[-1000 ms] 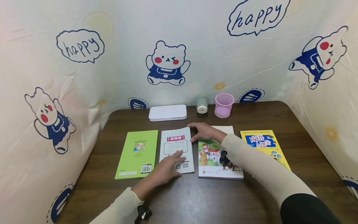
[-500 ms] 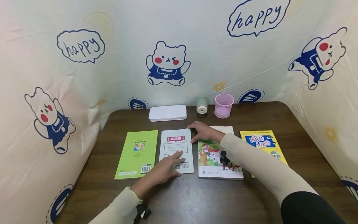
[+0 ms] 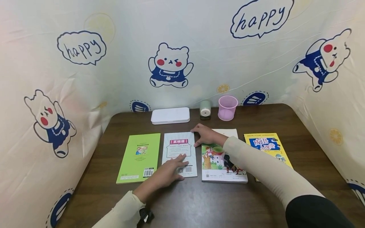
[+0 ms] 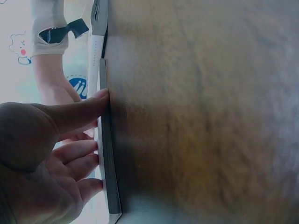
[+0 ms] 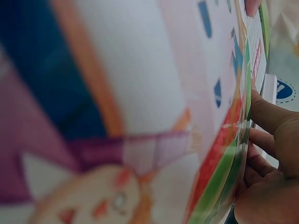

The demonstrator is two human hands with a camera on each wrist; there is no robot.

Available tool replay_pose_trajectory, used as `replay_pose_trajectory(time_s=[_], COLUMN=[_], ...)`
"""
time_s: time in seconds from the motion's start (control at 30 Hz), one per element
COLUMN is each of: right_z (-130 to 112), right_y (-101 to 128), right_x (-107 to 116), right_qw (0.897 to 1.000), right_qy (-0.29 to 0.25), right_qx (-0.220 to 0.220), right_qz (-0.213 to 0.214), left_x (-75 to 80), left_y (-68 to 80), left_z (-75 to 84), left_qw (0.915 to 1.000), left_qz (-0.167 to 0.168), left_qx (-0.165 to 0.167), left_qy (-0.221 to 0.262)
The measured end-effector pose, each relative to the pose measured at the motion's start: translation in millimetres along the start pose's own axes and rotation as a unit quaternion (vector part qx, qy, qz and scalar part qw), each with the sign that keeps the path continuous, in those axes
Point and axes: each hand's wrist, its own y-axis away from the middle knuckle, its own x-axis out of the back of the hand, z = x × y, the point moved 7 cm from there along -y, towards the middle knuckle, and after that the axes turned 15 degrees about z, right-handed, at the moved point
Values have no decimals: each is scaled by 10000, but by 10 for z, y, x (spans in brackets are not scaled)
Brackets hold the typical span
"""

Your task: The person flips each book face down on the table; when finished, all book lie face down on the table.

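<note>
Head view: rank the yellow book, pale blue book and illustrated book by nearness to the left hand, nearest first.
1. Pale blue book: touched by the left hand.
2. Illustrated book: next one to the right.
3. Yellow book: right end of the row.

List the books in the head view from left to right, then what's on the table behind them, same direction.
Green book, pale book, illustrated book, yellow book; behind them, flat white case, small pale green device, pink cup.
</note>
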Motion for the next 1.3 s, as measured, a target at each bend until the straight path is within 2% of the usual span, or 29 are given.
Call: replay_pose_trajectory(time_s=[0.17,0.87,1.3], right_z=[10,17,22], right_y=[-5,-11,-17], right_x=[-18,-23,-1], right_qw=[10000,9999,9999], right_qy=[30,4,109], right_qx=[-72,-110,-41], right_qz=[-45,-55,-67], left_x=[-8,-9,-8], left_y=[2,4,2], left_z=[-5,-2,-2], left_qw=[9999,10000,9999], left_qz=[7,51,45], left_qx=[106,35,152], left_qy=[27,-26,-32])
